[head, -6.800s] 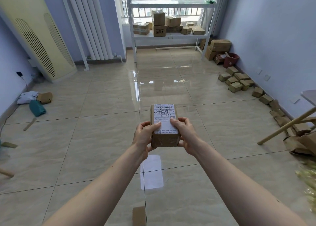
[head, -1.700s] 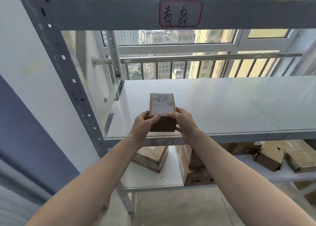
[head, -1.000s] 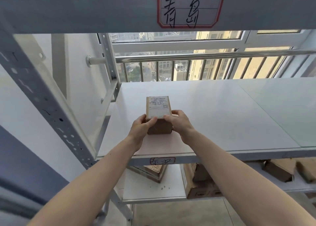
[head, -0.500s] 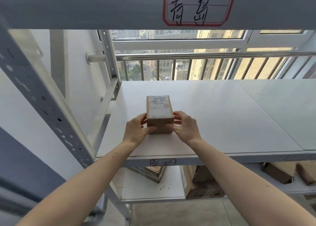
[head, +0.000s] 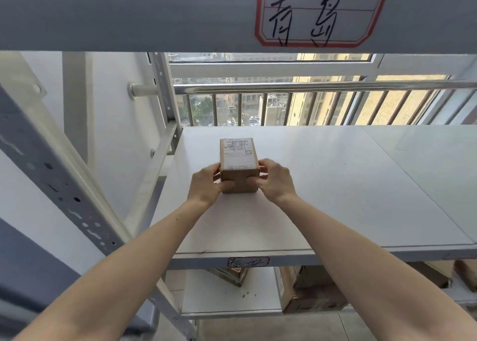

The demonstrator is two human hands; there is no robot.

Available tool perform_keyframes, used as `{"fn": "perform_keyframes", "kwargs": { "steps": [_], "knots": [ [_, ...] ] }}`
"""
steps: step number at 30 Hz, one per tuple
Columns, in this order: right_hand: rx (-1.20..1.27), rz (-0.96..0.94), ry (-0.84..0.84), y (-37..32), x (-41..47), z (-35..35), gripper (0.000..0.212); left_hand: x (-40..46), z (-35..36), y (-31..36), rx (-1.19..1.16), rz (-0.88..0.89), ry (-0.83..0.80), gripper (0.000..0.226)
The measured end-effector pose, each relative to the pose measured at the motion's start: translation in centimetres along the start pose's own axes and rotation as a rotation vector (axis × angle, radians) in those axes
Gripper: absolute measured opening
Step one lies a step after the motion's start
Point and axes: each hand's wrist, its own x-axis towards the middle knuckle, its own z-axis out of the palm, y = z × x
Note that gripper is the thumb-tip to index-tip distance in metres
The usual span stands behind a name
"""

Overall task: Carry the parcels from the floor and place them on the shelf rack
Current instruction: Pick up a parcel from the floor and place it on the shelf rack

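A small brown cardboard parcel [head: 238, 164] with a white shipping label on top rests on the white middle shelf [head: 322, 186] of the grey metal rack, near its left end. My left hand [head: 206, 183] grips the parcel's left side with the thumb on its front face. My right hand [head: 275, 180] holds the right side the same way. Both forearms reach in over the shelf's front edge.
A grey beam [head: 129, 13] with a handwritten red-bordered label [head: 317, 13] crosses just above. The perforated left upright [head: 59, 186] slants close by. Several cardboard boxes [head: 309, 294] sit on the lower shelf. A window railing [head: 309, 88] runs behind the rack.
I carried the parcel across the room to the rack, then lowered it onto the middle shelf and pushed it slightly further back. Both hands stay on its sides.
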Motion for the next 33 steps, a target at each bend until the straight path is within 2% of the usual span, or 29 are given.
{"fn": "perform_keyframes", "kwargs": {
  "steps": [10,20,25,33],
  "knots": [
    [-0.053,0.042,-0.006,-0.6,4.3,0.6,0.044,4.1,-0.1,0.2,0.076,-0.041,-0.027,0.048],
    [-0.045,0.048,0.0,-0.5,5.0,1.1,0.048,4.6,0.0,0.4,0.14,-0.039,-0.027,0.045],
    [-0.044,0.061,-0.009,-0.2,4.3,1.2,0.069,4.3,0.1,0.0,0.091,-0.118,-0.065,0.045],
    [-0.031,0.063,0.07,0.8,2.1,1.6,0.076,2.7,-0.5,-0.1,0.11,-0.167,-0.017,0.073]
  ]
}}
